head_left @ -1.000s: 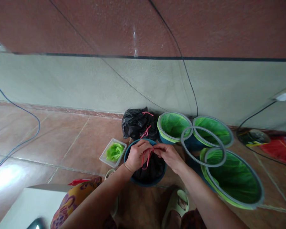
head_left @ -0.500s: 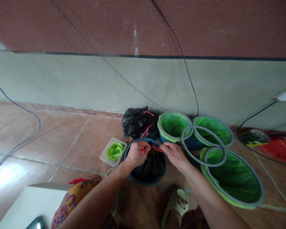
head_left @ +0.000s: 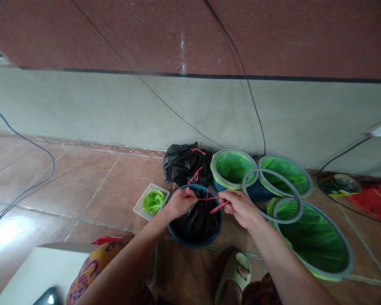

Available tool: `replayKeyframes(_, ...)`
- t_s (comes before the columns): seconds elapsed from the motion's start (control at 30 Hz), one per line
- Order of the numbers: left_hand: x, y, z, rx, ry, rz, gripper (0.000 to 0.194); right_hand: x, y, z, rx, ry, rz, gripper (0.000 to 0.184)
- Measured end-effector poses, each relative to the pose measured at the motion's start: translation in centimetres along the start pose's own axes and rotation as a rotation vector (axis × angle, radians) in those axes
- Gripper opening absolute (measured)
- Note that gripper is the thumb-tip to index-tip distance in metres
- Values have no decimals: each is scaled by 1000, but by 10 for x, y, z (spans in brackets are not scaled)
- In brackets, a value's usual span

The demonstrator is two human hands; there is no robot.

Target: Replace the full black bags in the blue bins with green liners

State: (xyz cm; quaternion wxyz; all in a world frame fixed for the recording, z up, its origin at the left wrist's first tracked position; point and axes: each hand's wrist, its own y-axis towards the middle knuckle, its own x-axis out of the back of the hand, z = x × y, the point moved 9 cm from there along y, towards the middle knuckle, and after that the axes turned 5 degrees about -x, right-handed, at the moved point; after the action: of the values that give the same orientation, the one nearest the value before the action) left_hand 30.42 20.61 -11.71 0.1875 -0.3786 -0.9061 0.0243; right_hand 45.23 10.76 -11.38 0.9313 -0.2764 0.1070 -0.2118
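A black bag (head_left: pixel 197 220) sits inside a small blue bin (head_left: pixel 213 237) on the tiled floor. A red drawstring (head_left: pixel 209 198) runs across its gathered mouth. My left hand (head_left: pixel 179 204) pinches one end of the string at the bin's left rim. My right hand (head_left: pixel 239 207) grips the other end to the right. The string is stretched taut between the two hands.
Tied black bags (head_left: pixel 184 163) with red strings lie by the wall. Three bins lined with green bags (head_left: pixel 231 167) (head_left: pixel 287 173) (head_left: pixel 311 237) stand to the right, grey rings (head_left: pixel 271 195) resting on them. A white tray of green bags (head_left: pixel 152 202) lies left. Cables trail over floor and wall.
My hands have moved apart, pulling the red drawstring tight over the black bag. A second ago they were together over the bag's mouth with the string looped.
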Motion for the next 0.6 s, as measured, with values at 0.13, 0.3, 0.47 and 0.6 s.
replayKeyframes(0.13,-8,1,6,87,-468,-13,20,-11,-1,-3,-28,56,92,34)
replayKeyframes(0.3,-19,0,5,103,-691,48,28,-19,-2,-3,3,14,159,38)
replayKeyframes(0.47,-33,-5,-10,-35,-486,228,25,-35,-11,-2,23,-53,286,39)
replayKeyframes(0.6,-43,-12,-24,-180,-304,338,19,-42,-14,1,36,-56,331,36)
